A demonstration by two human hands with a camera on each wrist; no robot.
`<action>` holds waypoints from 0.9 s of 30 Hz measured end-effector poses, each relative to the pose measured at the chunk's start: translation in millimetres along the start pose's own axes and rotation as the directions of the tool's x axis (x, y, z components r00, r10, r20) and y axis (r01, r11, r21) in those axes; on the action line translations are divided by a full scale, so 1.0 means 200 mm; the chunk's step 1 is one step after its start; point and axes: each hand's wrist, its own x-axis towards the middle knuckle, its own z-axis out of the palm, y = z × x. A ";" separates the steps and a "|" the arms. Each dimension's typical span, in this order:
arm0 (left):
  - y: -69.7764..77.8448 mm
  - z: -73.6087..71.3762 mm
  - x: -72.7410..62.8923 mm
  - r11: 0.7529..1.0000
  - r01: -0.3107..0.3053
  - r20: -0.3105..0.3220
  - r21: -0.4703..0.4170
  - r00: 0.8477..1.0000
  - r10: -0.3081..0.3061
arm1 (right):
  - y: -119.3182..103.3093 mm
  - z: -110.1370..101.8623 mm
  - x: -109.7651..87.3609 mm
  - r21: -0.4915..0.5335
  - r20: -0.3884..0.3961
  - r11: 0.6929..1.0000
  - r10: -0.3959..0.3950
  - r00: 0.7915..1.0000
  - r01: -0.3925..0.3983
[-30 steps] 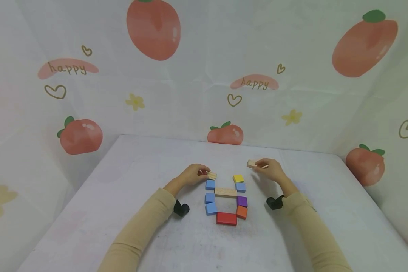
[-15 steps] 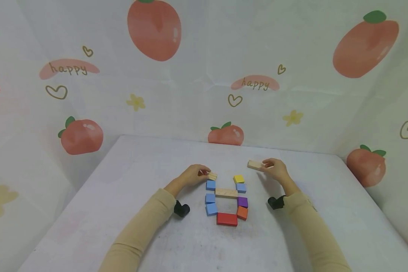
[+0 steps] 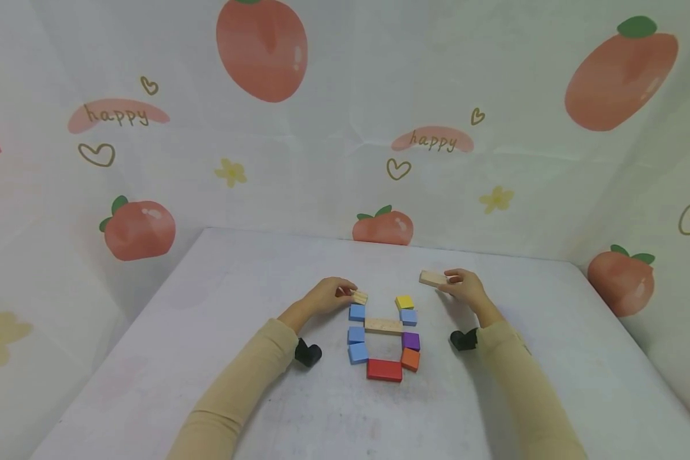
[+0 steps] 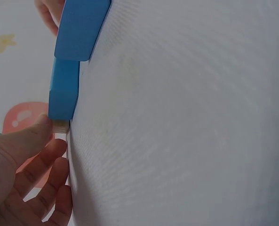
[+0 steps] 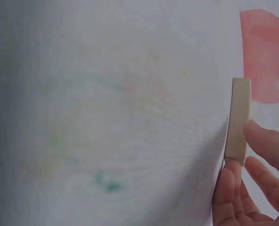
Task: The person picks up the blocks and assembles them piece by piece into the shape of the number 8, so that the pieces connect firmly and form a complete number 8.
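In the head view my left hand point(image 3: 326, 295) pinches a small plain wooden block point(image 3: 360, 297) at the far left corner of a block outline on the table. In the left wrist view, the thumb and index finger lie on either side of that wooden block point(image 4: 60, 126), mostly hidden behind a blue block point(image 4: 64, 89). My right hand point(image 3: 464, 287) holds the right end of a longer plain wooden block point(image 3: 433, 278), which lies flat beyond the outline. In the right wrist view the thumb touches the side of this block point(image 5: 238, 117), with fingers at its near end.
The outline has several blue blocks point(image 3: 356, 335), a yellow block point(image 3: 404, 302), a purple block point(image 3: 411, 342), an orange block point(image 3: 411, 360), a red block point(image 3: 384, 370) in front and a wooden crossbar block point(image 3: 383, 326). A fruit-printed cloth point(image 3: 322, 160) rises behind the white table point(image 3: 253, 383).
My right hand has slid right along the longer wooden block to its right end, uncovering more of it. The left hand has stayed on its small block.
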 end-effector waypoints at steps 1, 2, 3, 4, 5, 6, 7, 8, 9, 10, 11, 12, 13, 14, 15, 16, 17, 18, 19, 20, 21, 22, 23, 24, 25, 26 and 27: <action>0.00 0.00 0.00 1.000 -0.003 -0.002 0.004 1.000 0.003 | 0.00 0.00 0.00 0.007 0.003 1.000 0.003 1.000 -0.003; 0.00 0.00 0.00 1.000 -0.004 -0.001 0.005 1.000 0.004 | 0.00 0.00 0.01 0.011 0.005 1.000 0.004 1.000 -0.004; 0.00 0.00 0.00 1.000 -0.004 -0.002 0.005 1.000 0.004 | 0.00 0.00 0.01 0.015 0.006 1.000 0.006 1.000 -0.006; 0.00 0.00 0.00 1.000 -0.003 -0.001 0.005 1.000 0.003 | 0.00 0.00 0.01 0.017 0.007 1.000 0.006 1.000 -0.006; 0.00 0.00 0.00 1.000 0.001 0.001 0.003 1.000 -0.001 | 0.00 0.00 0.02 0.021 0.007 1.000 0.010 1.000 -0.010; 0.00 0.00 0.00 1.000 0.003 0.001 0.003 1.000 -0.003 | 0.00 0.00 0.02 0.021 0.008 1.000 0.013 1.000 -0.014; 0.00 0.00 -0.01 1.000 0.001 0.000 0.006 1.000 -0.001 | 0.01 0.01 0.02 0.023 0.009 1.000 0.016 1.000 -0.017; 0.00 0.00 -0.01 1.000 0.003 0.000 0.007 1.000 -0.003 | 0.01 0.01 0.03 0.021 0.010 1.000 0.018 1.000 -0.019; 0.00 0.00 -0.01 1.000 0.002 0.000 0.010 1.000 -0.002 | 0.01 0.01 0.03 0.017 0.010 1.000 0.019 1.000 -0.019; 0.01 0.00 -0.01 1.000 0.000 -0.001 0.010 1.000 0.000 | 0.01 0.01 0.03 0.014 0.012 1.000 0.022 1.000 -0.023; 0.01 0.00 -0.01 1.000 -0.002 -0.004 0.010 1.000 0.002 | 0.01 0.01 0.03 0.011 0.012 1.000 0.022 1.000 -0.022; 0.01 0.00 -0.01 1.000 -0.004 -0.007 0.011 1.000 0.004 | 0.01 0.01 0.03 0.008 0.013 1.000 0.020 1.000 -0.020; 0.01 0.00 -0.01 1.000 -0.005 -0.007 0.011 1.000 0.005 | 0.01 0.01 0.04 0.008 0.013 1.000 0.019 1.000 -0.019; 0.01 0.00 -0.01 1.000 -0.003 -0.005 0.009 1.000 0.003 | 0.01 0.01 0.04 0.008 0.011 1.000 0.017 1.000 -0.017; 0.01 0.00 -0.01 1.000 -0.003 -0.005 0.009 1.000 0.003 | 0.01 0.01 0.04 0.006 0.010 1.000 0.016 1.000 -0.016; 0.01 0.00 -0.01 1.000 -0.005 -0.007 0.008 1.000 0.005 | 0.01 0.01 0.04 0.005 0.009 1.000 0.016 1.000 -0.016; 0.01 0.00 -0.01 1.000 -0.006 -0.007 0.010 1.000 0.006 | 0.01 0.01 0.04 0.002 0.007 1.000 0.013 1.000 -0.013; 0.01 0.00 0.00 1.000 -0.008 -0.005 0.012 1.000 0.008 | 0.01 0.01 0.04 -0.001 0.006 1.000 0.013 1.000 -0.013; 0.00 0.00 0.00 1.000 -0.010 -0.004 0.012 1.000 0.010 | 0.01 0.01 0.05 -0.005 0.005 1.000 0.012 1.000 -0.012; 0.00 0.00 0.00 1.000 -0.013 -0.004 0.015 1.000 0.013 | 0.02 0.02 0.05 -0.011 0.002 1.000 0.013 1.000 -0.013; 0.00 0.00 0.00 1.000 -0.015 -0.005 0.018 1.000 0.015 | 0.02 0.02 0.05 -0.017 0.000 1.000 0.015 1.000 -0.015; 0.00 0.00 0.00 1.000 -0.013 -0.005 0.016 1.000 0.014 | 0.02 0.02 0.05 -0.023 -0.003 1.000 0.015 1.000 -0.015; 0.00 0.00 0.00 1.000 -0.011 -0.005 0.014 1.000 0.011 | 0.02 0.02 0.05 -0.026 -0.006 1.000 0.015 1.000 -0.015; 0.00 0.00 0.00 1.000 -0.010 -0.004 0.014 1.000 0.010 | 0.02 0.02 0.05 -0.030 -0.010 0.999 0.014 1.000 -0.015; 0.00 0.00 0.00 1.000 -0.007 -0.004 0.012 1.000 0.007 | 0.02 0.02 0.05 -0.035 -0.013 0.999 0.013 1.000 -0.014; -0.01 0.00 0.00 1.000 -0.006 -0.008 0.010 1.000 0.007 | 0.02 0.02 0.05 -0.038 -0.015 0.999 0.014 1.000 -0.015; -0.01 0.01 0.00 1.000 -0.007 -0.011 0.009 1.000 0.007 | 0.01 0.02 0.04 -0.040 -0.016 0.999 0.014 1.000 -0.015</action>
